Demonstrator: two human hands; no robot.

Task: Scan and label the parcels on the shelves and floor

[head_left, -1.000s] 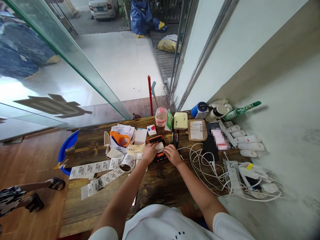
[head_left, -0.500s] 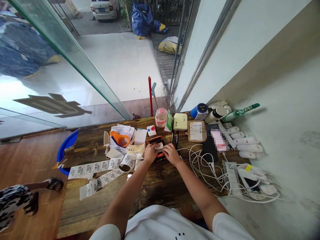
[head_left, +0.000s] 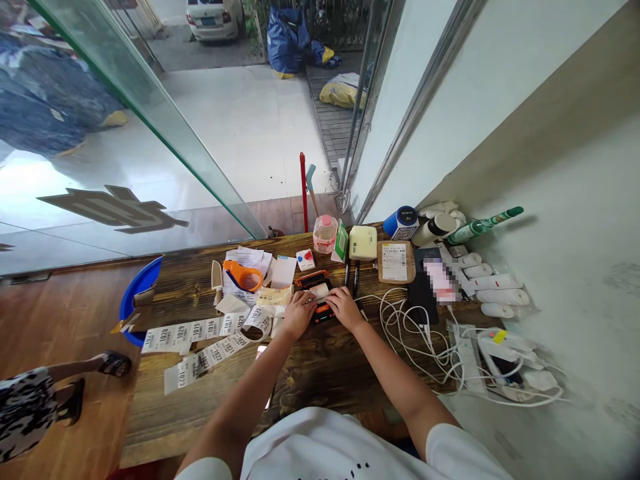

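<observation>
Black-and-orange device (head_left: 324, 311): it sits on the tabletop (head_left: 340, 380) in front of the person, and I take it as the centre of the clock, with 12 pointing away from the body. Its lid (head_left: 313, 278) stands open at 12 o'clock.
White roll (head_left: 320, 290): it lies in the open device, between the two hands, with a thin paper edge on the near side.
Left hand (head_left: 299, 313): at 8 o'clock, fingers bent and only a little open, the tips at the left end of the roll (a firm pinch I cannot confirm).
Right hand (head_left: 346, 308): at 4 o'clock, fingers gathered close together, the tips at the right end of the paper edge; how tightly they hold it, I cannot tell.
Work at the roll: it seems to be the step of settling the roll and straightening its free edge.
Next at the lid: in my judgement, the paper should lie flat and even, and the fingers should be out of the way before any closing.
Label strips (head_left: 210, 328): printed with numbers, spread toward 9 o'clock.
Orange ring (head_left: 243, 275): near 10 o'clock, upon papers.
Pens (head_left: 356, 279): two, near 2 o'clock.
White cables (head_left: 400, 333): tangled at 4 o'clock, beyond the right hand.
</observation>
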